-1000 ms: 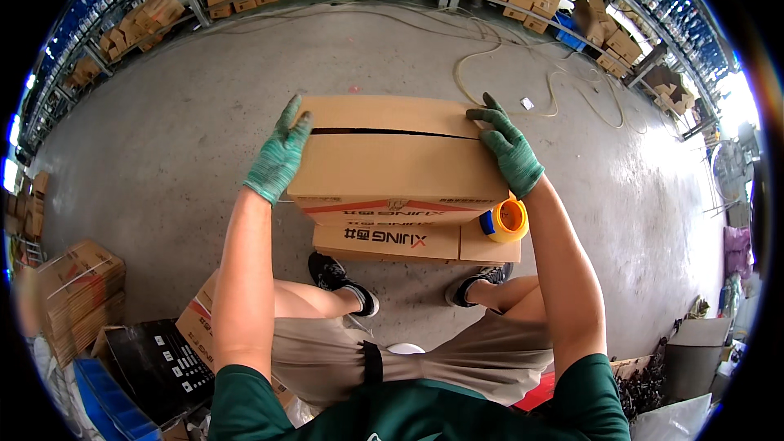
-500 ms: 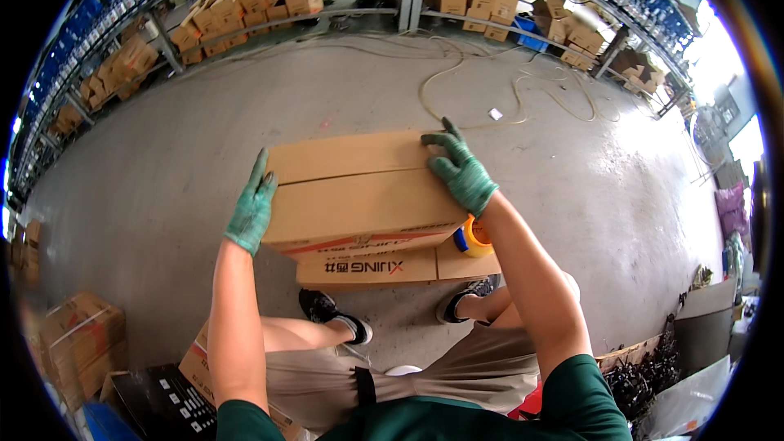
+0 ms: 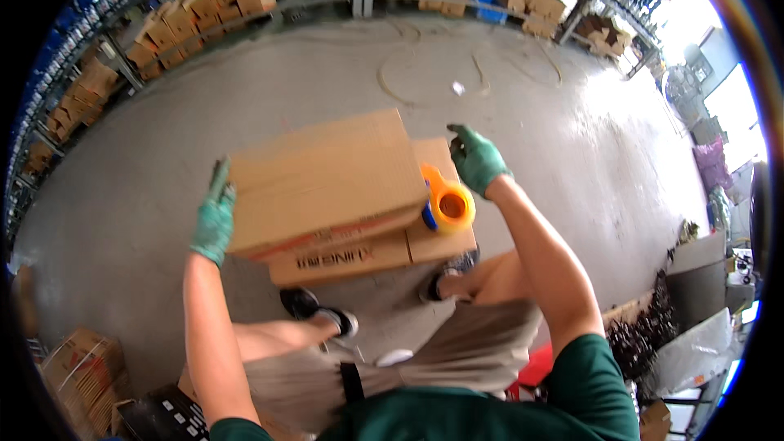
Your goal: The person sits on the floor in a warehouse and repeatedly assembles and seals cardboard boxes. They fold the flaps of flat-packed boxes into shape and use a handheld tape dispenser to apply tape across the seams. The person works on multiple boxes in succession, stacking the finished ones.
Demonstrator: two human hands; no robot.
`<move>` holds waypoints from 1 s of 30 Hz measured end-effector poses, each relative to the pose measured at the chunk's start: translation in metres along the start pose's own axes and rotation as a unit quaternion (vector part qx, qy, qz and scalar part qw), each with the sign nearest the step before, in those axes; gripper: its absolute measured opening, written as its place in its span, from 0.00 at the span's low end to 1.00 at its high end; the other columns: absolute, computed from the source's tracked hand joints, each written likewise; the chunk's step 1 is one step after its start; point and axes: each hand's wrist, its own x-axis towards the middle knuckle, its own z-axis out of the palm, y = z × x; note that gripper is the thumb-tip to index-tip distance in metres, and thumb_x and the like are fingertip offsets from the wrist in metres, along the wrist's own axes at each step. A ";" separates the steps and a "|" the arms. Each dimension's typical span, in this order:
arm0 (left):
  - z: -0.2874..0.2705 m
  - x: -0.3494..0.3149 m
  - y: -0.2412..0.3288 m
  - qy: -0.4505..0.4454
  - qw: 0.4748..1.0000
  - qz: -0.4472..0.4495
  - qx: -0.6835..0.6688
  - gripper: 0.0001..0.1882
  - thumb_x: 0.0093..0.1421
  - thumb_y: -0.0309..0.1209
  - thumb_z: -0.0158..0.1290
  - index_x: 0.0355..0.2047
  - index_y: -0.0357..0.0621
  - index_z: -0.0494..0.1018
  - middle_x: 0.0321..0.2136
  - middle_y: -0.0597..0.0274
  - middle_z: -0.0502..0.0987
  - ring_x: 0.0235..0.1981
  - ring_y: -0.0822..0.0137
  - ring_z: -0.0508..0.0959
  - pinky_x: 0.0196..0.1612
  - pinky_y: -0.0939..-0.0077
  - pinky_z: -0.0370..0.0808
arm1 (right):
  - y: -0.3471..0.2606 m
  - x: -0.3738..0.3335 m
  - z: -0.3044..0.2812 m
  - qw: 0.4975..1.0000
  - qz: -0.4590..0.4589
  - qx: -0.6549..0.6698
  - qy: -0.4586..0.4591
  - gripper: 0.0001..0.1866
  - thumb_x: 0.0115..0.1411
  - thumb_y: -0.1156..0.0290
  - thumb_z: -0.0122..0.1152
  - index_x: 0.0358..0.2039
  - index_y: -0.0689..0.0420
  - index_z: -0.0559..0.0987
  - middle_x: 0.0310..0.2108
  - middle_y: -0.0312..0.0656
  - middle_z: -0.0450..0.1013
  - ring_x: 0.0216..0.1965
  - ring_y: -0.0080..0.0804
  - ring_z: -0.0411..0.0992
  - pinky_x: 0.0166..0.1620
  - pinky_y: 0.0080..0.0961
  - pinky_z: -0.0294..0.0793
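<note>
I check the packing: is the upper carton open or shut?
Shut: the upper carton shows one flat, closed top, and the left hand presses its side.

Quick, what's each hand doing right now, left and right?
Left hand: open, flat against the left side of the upper cardboard box.
Right hand: loosely open, holding nothing, beside the orange tape dispenser.

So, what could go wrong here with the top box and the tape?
1. The top box lies askew on the lower box; only the left hand touches it, so it might slide off.
2. The orange tape dispenser sits near the lower box's edge beside the top box; a shift could knock it down.
3. The right hand is off the box, so support is one-sided.
</note>
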 end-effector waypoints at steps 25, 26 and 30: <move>0.010 0.000 0.042 -0.001 0.991 -0.058 0.122 0.25 0.75 0.34 0.40 0.71 0.57 0.59 0.74 0.55 0.48 0.73 0.56 0.54 0.72 0.67 0.57 | -0.116 0.030 -0.049 0.858 -0.148 0.483 -0.093 0.23 0.64 0.63 0.56 0.55 0.66 0.76 0.45 0.46 0.78 0.45 0.30 0.77 0.50 0.25 0.78; 0.009 0.001 0.042 0.000 0.990 -0.056 0.128 0.25 0.75 0.34 0.41 0.71 0.58 0.58 0.74 0.55 0.48 0.73 0.56 0.54 0.72 0.67 0.57 | -0.125 0.038 -0.040 0.866 -0.152 0.453 -0.147 0.23 0.64 0.62 0.58 0.53 0.66 0.77 0.44 0.45 0.78 0.44 0.29 0.76 0.50 0.26 0.77; 0.008 -0.001 0.045 0.002 0.989 -0.066 0.129 0.25 0.75 0.35 0.41 0.71 0.59 0.58 0.74 0.57 0.48 0.72 0.55 0.55 0.72 0.66 0.58 | -0.152 0.051 -0.021 0.902 -0.233 0.244 -0.270 0.26 0.64 0.54 0.62 0.51 0.64 0.79 0.42 0.43 0.79 0.43 0.29 0.75 0.51 0.27 0.75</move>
